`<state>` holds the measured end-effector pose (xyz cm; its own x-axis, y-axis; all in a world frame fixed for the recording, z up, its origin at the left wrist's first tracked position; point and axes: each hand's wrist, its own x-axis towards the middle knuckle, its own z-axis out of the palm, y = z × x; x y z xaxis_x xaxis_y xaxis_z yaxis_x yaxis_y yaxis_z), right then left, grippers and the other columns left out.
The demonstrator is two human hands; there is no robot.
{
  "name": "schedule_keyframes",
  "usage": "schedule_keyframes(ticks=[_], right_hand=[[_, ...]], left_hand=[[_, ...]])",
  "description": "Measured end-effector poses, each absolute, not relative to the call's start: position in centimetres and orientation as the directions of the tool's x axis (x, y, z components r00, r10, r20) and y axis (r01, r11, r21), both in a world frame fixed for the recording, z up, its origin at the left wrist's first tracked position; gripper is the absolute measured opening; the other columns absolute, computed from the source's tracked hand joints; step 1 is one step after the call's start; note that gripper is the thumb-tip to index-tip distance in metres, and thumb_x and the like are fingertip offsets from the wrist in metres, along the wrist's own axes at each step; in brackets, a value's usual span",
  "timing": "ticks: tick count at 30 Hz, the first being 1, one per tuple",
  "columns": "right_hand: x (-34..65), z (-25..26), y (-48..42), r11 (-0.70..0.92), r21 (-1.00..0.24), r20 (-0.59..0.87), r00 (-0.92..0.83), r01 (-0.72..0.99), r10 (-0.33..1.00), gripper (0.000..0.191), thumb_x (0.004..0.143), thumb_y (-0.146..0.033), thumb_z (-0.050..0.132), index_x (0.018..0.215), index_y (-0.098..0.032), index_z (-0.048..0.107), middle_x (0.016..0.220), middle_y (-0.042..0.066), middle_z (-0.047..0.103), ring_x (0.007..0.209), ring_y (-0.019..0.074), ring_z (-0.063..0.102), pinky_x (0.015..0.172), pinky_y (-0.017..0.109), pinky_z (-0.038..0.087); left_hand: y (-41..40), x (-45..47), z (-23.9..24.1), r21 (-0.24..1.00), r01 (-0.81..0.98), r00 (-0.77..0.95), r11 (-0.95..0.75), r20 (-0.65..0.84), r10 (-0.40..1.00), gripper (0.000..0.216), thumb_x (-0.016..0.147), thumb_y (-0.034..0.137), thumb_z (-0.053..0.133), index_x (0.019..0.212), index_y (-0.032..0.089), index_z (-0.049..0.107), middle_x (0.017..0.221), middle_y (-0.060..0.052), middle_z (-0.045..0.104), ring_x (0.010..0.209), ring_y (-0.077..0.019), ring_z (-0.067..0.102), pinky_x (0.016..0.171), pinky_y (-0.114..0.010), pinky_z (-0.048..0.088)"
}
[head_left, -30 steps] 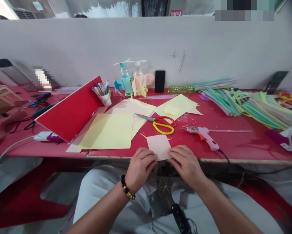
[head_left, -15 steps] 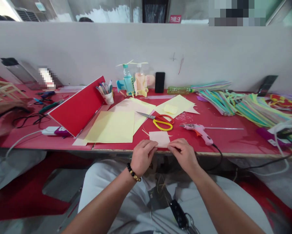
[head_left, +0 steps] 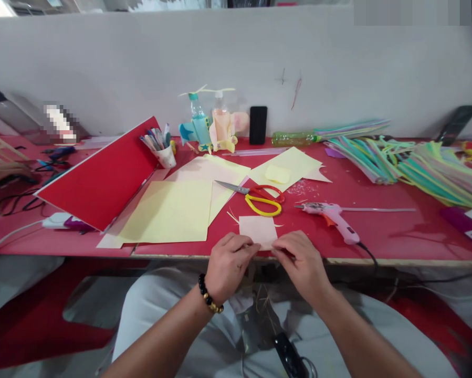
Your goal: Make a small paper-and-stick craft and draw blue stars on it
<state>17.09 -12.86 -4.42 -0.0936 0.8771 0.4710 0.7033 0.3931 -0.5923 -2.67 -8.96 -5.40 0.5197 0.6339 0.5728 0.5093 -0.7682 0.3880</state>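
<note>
The person sits at a long red table (head_left: pixel 397 236) with both hands low at its near lip. A small pale-pink square of paper (head_left: pixel 258 231) lies flat there, its near edge right at the lip. The left hand (head_left: pixel 230 265), a black bead bracelet (head_left: pixel 209 300) on its wrist, has its fingertips closed on the square's seven o'clock corner. The right hand (head_left: pixel 301 262) pinches the five o'clock corner, so the two hands sit close together, one at each end of that edge. Holding it at the lip seems to let the thumbs get underneath the sheet.

At twelve o'clock from the square, just beyond it, lie red-and-yellow-handled scissors (head_left: pixel 259 198), blades pointing to ten o'clock. A pink hot-glue gun (head_left: pixel 330 216) lies at two o'clock, its black cord running off the edge near the right hand. A large pale-yellow paper sheet (head_left: pixel 168 212) lies at ten o'clock. The bare strip between sheet, scissors and gun is narrow; the open room is toward the lap.
</note>
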Motion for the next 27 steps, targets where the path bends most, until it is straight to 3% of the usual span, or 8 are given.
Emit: schedule_keyframes(ticks=[7, 19, 27], right_hand=[[17.4, -5.1, -13.0, 0.457, -0.522, 0.509, -0.167, 0.720, 0.844, 0.020, 0.085, -0.013, 0.055, 0.097, -0.026, 0.065, 0.094, 0.007, 0.063, 0.086, 0.0221, 0.055, 0.077, 0.039, 0.047], [17.2, -4.3, -12.6, 0.437, -0.510, 0.445, -0.207, 0.741, 0.871, 0.015, 0.085, -0.014, 0.056, 0.088, -0.023, 0.067, 0.086, 0.007, 0.062, 0.080, 0.0220, 0.052, 0.071, 0.038, 0.046], [17.2, -3.8, -12.3, 0.460, -0.511, 0.426, -0.251, 0.726, 0.869, 0.016, 0.087, -0.013, 0.053, 0.086, -0.018, 0.068, 0.080, 0.008, 0.061, 0.078, 0.0206, 0.049, 0.069, 0.036, 0.042]], left_hand=[[-8.9, -2.8, -5.0, 0.393, 0.492, 0.537, -0.777, 0.565, 0.626, 0.022, 0.088, 0.015, 0.053, 0.102, 0.020, 0.069, 0.090, -0.006, 0.068, 0.078, -0.0150, 0.055, 0.070, -0.028, 0.047], [-8.9, -3.0, -4.7, 0.488, 0.508, 0.519, -0.710, 0.485, 0.704, 0.023, 0.086, 0.014, 0.057, 0.105, 0.021, 0.068, 0.092, -0.006, 0.062, 0.084, -0.0153, 0.051, 0.074, -0.027, 0.046], [-9.2, -2.7, -4.0, 0.344, 0.530, 0.569, -0.775, 0.533, 0.626, 0.019, 0.086, 0.014, 0.057, 0.102, 0.017, 0.067, 0.092, -0.004, 0.065, 0.084, -0.0159, 0.049, 0.077, -0.029, 0.046]])
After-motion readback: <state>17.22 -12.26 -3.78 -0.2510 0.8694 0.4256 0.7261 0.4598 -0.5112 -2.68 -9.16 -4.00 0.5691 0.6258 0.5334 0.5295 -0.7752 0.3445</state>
